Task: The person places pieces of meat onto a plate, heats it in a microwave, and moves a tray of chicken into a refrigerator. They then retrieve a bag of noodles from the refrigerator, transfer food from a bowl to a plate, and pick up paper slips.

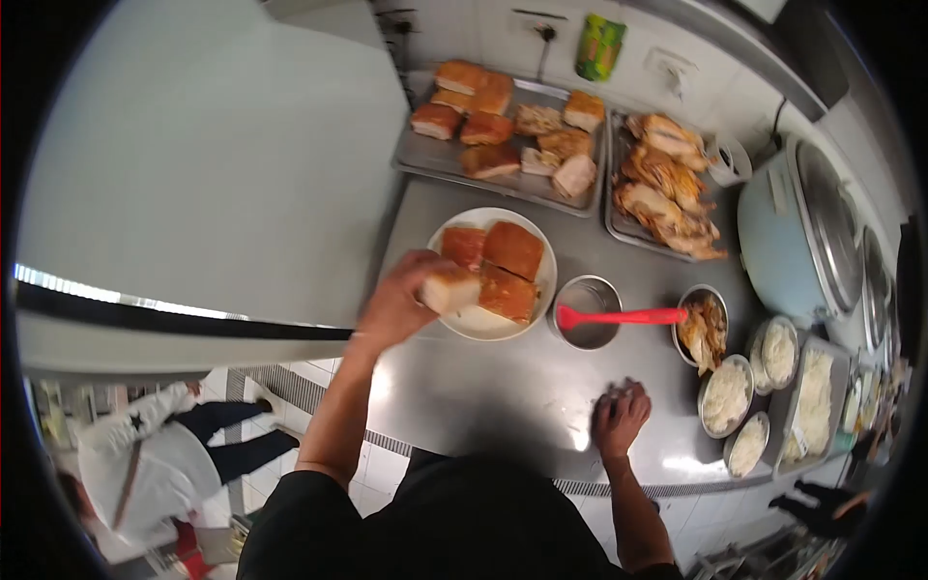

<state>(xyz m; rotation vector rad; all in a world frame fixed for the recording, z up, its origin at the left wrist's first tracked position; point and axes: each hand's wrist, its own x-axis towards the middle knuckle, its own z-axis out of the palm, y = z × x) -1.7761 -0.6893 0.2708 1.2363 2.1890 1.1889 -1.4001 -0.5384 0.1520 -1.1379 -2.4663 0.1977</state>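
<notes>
The left hand's fingers are closed around a thick piece of meat, its pale side showing, held over the left part of a round white plate. Three browned slabs lie on that plate, close together. The right hand's fingers are curled at the metal surface, well apart from the plate; whether they close on anything cannot be told.

Just right of the plate stands a metal pot, a red spatula lying across it and reaching the bowl of browned pieces. Farther right are bowls of white shreds or grains and a rectangular container of similar food. Beyond the plate, one tray bears more slabs; the tray beside it bears roasted poultry. A large lidded pot stands right of them.
</notes>
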